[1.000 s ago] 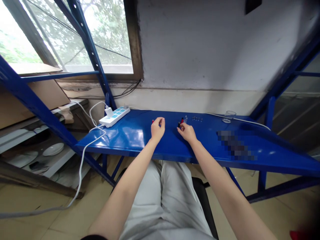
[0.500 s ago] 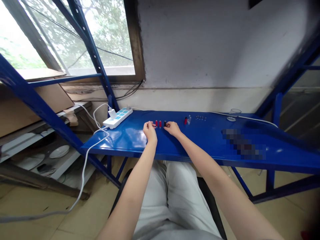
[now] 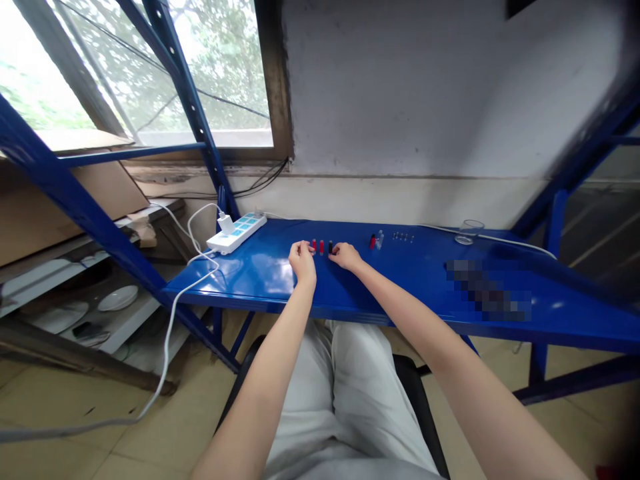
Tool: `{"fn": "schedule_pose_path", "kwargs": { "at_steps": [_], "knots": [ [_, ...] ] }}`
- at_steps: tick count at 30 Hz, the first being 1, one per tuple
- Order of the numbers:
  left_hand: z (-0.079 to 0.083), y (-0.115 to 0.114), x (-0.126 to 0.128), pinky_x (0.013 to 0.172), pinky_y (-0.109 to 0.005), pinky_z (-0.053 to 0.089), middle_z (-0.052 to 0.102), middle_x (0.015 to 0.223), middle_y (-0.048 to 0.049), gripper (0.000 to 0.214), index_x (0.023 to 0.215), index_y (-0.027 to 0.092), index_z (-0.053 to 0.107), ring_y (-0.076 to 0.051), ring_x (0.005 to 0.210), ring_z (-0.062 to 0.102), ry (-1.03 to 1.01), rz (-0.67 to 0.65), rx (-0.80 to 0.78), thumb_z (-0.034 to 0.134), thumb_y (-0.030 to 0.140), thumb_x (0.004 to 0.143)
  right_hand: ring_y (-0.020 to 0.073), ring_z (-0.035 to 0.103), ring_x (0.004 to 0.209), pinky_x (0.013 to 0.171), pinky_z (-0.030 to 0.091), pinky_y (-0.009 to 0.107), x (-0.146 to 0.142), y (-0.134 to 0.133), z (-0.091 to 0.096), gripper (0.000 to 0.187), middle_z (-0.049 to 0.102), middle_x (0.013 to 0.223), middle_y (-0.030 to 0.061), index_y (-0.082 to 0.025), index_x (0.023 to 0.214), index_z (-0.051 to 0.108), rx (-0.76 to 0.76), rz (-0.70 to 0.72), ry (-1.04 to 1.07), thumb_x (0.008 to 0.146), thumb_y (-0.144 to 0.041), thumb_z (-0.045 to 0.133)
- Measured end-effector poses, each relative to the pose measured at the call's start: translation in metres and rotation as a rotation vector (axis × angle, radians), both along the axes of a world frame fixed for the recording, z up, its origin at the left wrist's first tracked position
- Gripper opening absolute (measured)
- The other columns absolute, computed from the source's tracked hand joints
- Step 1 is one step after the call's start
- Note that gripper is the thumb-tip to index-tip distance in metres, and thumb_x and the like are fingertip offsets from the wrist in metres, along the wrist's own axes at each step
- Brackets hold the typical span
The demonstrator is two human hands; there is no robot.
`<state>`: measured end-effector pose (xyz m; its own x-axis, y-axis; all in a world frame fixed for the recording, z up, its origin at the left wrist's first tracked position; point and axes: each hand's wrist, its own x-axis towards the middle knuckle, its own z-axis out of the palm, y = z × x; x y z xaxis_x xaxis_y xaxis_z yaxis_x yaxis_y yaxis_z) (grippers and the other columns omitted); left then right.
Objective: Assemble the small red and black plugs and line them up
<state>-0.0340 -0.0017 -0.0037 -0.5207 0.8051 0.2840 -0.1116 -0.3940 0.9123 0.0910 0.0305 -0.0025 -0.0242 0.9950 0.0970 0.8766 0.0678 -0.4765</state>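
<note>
The right hand (image 3: 346, 257) hid part of the black piece (image 3: 330, 246); gripped or only touched, I couldn't tell. At the right of the frame, coarse squares blurred a dark object (image 3: 485, 291) on the worktop (image 3: 410, 293). Tiny bits (image 3: 399, 236) right of centre were too small to name. The window (image 3: 220, 80), upper left, was cut off.

A shiny blue metal table (image 3: 250, 273) and wrinkly cloth pants (image 3: 363, 373)
The power strip (image 3: 239, 235) is smooth plastic. The box (image 3: 103, 197) is dull cardboard. The clear cup (image 3: 469, 232) shines. The wall (image 3: 400, 87) looks dull. The little red tube (image 3: 321, 247) is too small to tell plastic from glass.
</note>
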Motion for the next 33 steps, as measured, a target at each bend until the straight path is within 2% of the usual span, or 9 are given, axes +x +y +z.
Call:
{"fn": "schedule_pose_path", "kwargs": {
  "at_steps": [3,7,9,12,15,18,23,27,33],
  "knots": [
    [0.0,-0.003,0.0,0.059,-0.022,0.041,0.055,0.06,0.0006,0.019,0.073,0.017,0.054,-0.01,0.056,0.05,0.073,0.006,0.024,0.044,0.029,0.083,0.0192,0.062,0.087,0.073,0.045,0.026,0.014,-0.004,0.011,0.032,0.067,0.097,0.0088,-0.017,0.101,0.064,-0.024,0.038,-0.03,0.071,-0.03,0.064],
    [-0.001,-0.015,0.007,0.071,-0.025,0.043,0.058,0.07,-0.0024,0.022,0.076,0.018,0.056,-0.013,0.067,0.054,0.407,-0.006,0.162,0.044,0.033,0.085,0.0185,0.063,0.08,0.071,0.046,0.026,0.057,-0.018,0.025,0.017,0.069,0.087,0.0077,-0.017,0.086,0.068,0.009,0.011,-0.028,0.073,-0.025,0.061],
    [-0.002,-0.022,0.016,0.079,-0.029,0.043,0.06,0.076,-0.0053,0.021,0.078,0.019,0.059,-0.016,0.076,0.055,0.64,-0.088,0.275,0.044,0.033,0.085,0.0167,0.063,0.072,0.067,0.046,0.025,0.084,-0.027,0.026,0.012,0.069,0.078,0.0063,-0.017,0.078,0.069,-0.003,-0.08,0.003,0.074,-0.022,0.058],
    [-0.001,-0.03,0.038,0.087,-0.033,0.041,0.063,0.089,-0.009,0.022,0.091,0.019,0.061,-0.019,0.089,0.056,1.02,-0.324,0.415,0.042,0.03,0.086,0.0166,0.063,0.068,0.064,0.045,0.024,0.118,-0.035,0.02,0.014,0.069,0.072,0.0061,-0.017,0.072,0.069,0.016,-0.262,0.038,0.074,-0.019,0.056],
    [0.0,-0.027,0.066,0.091,-0.035,0.04,0.059,0.111,-0.0102,0.032,0.115,0.02,0.054,-0.021,0.103,0.053,1.281,-0.436,0.398,0.038,0.027,0.087,0.0198,0.064,0.081,0.069,0.045,0.025,0.134,-0.035,0.009,0.016,0.07,0.083,0.0078,-0.017,0.081,0.07,0.091,-0.395,0.043,0.073,-0.021,0.056],
    [0.0,-0.014,0.092,0.089,-0.038,0.04,0.05,0.127,-0.0112,0.044,0.133,0.02,0.037,-0.024,0.112,0.046,1.38,-0.39,0.225,0.033,0.026,0.089,0.0211,0.063,0.089,0.074,0.045,0.026,0.134,-0.028,0.0,0.022,0.069,0.093,0.0084,-0.018,0.09,0.069,0.074,-0.401,0.049,0.073,-0.024,0.058],
    [-0.009,0.012,0.114,0.092,-0.044,0.038,0.043,0.135,-0.0108,0.051,0.14,0.022,0.026,-0.026,0.118,0.041,1.453,-0.335,0.046,0.031,0.024,0.09,0.0245,0.058,0.101,0.081,0.044,0.032,0.123,-0.019,-0.004,0.03,0.065,0.105,0.0116,-0.016,0.1,0.066,0.082,-0.343,-0.076,0.074,-0.029,0.058],
    [-0.014,0.025,0.119,0.093,-0.049,0.035,0.042,0.135,-0.0111,0.047,0.138,0.024,0.032,-0.028,0.118,0.04,1.488,-0.319,-0.028,0.03,0.023,0.09,0.0267,0.055,0.105,0.083,0.044,0.034,0.12,-0.016,-0.005,0.031,0.061,0.11,0.0148,-0.015,0.1,0.066,0.104,-0.348,-0.157,0.075,-0.031,0.056],
    [-0.005,0.03,0.123,0.091,-0.047,0.034,0.055,0.115,-0.0124,0.028,0.112,0.018,0.055,-0.026,0.109,0.046,1.512,-0.231,0.092,0.039,0.022,0.089,0.0271,0.056,0.103,0.082,0.044,0.035,0.121,-0.008,-0.008,0.032,0.062,0.106,0.0155,-0.014,0.098,0.066,0.094,-0.372,-0.144,0.075,-0.033,0.057]
  ]
}}
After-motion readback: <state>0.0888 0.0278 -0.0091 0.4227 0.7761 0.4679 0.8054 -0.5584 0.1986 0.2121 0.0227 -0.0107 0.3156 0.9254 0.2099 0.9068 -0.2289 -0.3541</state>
